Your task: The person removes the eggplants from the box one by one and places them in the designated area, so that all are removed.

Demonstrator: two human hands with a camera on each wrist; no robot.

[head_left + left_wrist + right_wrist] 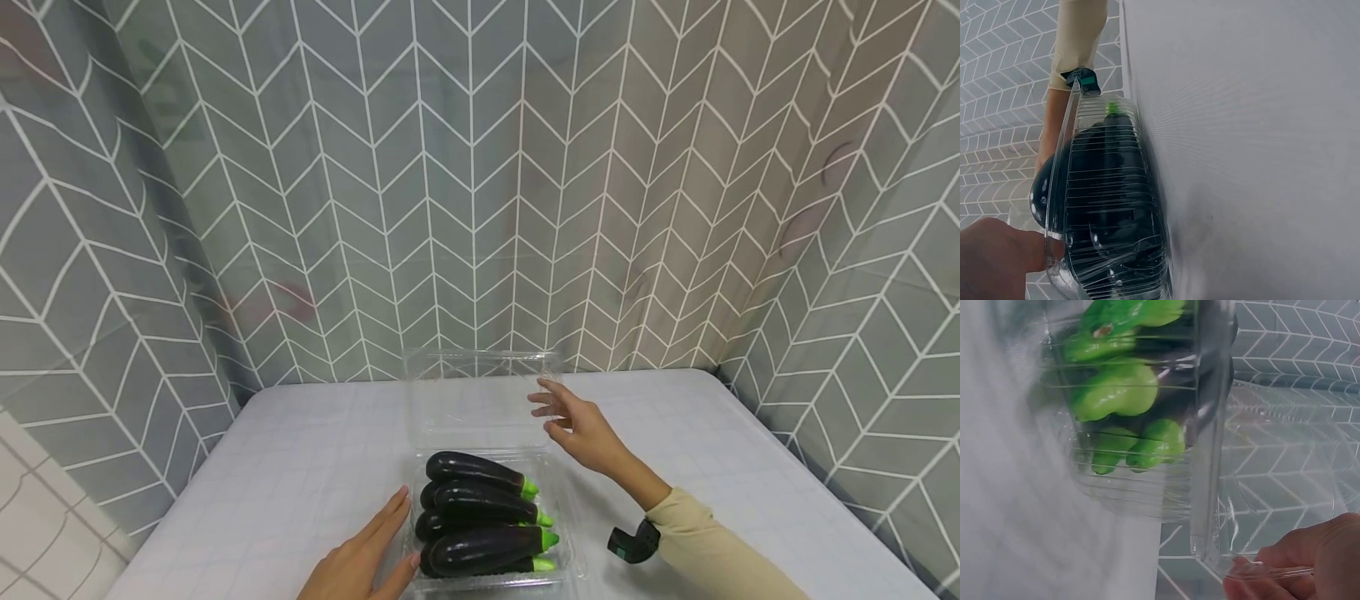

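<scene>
Left hand (pixel 363 554), straight-fingered, touches tray (pixel 567 533) of eggplants (pixel 487 504); right hand (pixel 585 427) pinches lid (pixel 480 404); marking (pixel 1089 81) on wrist device (pixel 636 543) unreadable.

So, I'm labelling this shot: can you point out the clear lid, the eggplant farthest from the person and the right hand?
Clear lid (pixel 472 408): head view, middle of its transparent panel.
Farthest eggplant (pixel 472 469): head view, middle of its dark body.
Right hand (pixel 584 427): head view, back of the hand.

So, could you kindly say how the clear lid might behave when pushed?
The clear lid would probably flex and feel light, since it looks like thin see-through plastic. It may swing rather than slide, as it appears joined to the tray along one edge. Its glossy surface could slip slightly against the right hand.
</scene>
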